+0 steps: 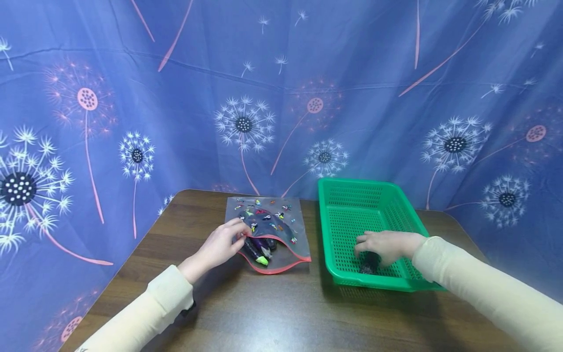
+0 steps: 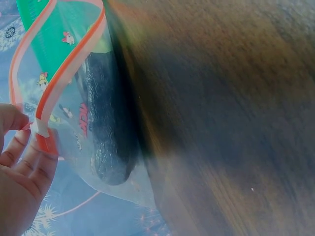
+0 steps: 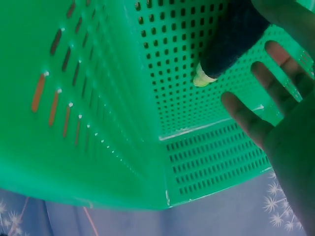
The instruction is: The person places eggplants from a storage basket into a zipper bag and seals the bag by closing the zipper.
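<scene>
A clear zip bag (image 1: 295, 215) with a red zip edge and small printed figures lies on the table, its mouth gaping. Several dark eggplants (image 1: 252, 252) are inside, one with a bright green cap. At the mouth's left corner, my left hand (image 1: 223, 243) pinches the zip edge, right by the white slider (image 2: 39, 129). My right hand (image 1: 387, 246) reaches into a green basket (image 1: 323, 220). Beneath it lies a dark eggplant (image 3: 234, 42) with a pale tip, partly hidden by the thumb. In the right wrist view the fingers (image 3: 246, 118) are spread and extended beside the eggplant.
The wooden table (image 1: 272, 318) carries both the bag and the basket, which stands right of the bag. The basket has slotted walls and a raised rim. Behind the table hangs a blue curtain (image 1: 184, 122) with a dandelion print.
</scene>
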`<state>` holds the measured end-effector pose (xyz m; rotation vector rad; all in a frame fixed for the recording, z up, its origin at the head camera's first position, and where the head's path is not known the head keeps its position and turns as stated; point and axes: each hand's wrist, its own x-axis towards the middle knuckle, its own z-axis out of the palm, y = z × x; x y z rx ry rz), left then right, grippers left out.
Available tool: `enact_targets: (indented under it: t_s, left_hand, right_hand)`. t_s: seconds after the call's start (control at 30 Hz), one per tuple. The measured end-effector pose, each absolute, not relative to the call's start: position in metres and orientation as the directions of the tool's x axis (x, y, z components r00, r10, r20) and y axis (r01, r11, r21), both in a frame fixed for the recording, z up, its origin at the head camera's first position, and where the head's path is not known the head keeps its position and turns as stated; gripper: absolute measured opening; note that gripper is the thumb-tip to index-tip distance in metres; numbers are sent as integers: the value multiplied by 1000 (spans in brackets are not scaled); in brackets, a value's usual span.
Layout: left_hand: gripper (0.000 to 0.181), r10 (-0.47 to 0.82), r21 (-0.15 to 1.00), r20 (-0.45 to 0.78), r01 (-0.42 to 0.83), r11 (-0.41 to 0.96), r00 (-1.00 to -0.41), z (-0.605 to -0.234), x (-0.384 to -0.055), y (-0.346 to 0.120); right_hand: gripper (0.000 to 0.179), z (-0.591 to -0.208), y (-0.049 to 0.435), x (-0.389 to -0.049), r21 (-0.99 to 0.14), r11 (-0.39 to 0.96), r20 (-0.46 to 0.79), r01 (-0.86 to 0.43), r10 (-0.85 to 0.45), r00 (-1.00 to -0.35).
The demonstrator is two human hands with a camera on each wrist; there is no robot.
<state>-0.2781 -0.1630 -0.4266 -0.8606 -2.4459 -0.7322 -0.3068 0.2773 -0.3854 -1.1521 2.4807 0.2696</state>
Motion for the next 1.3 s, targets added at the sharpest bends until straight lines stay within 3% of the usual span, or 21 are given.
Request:
enact_targets:
  t_s: [0.53,1.3]
  left_hand:
    - [22,430,334,551,662,671,-715,-426,-277,-164]
    - [23,434,323,565,672,667,-702,-427,-277,-164]
  right_hand:
    - [39,-393,278,-312,-2,673,-452,-740,-661,-599]
    - [37,-386,273,-316,1,685,-463,-728,-645,-607]
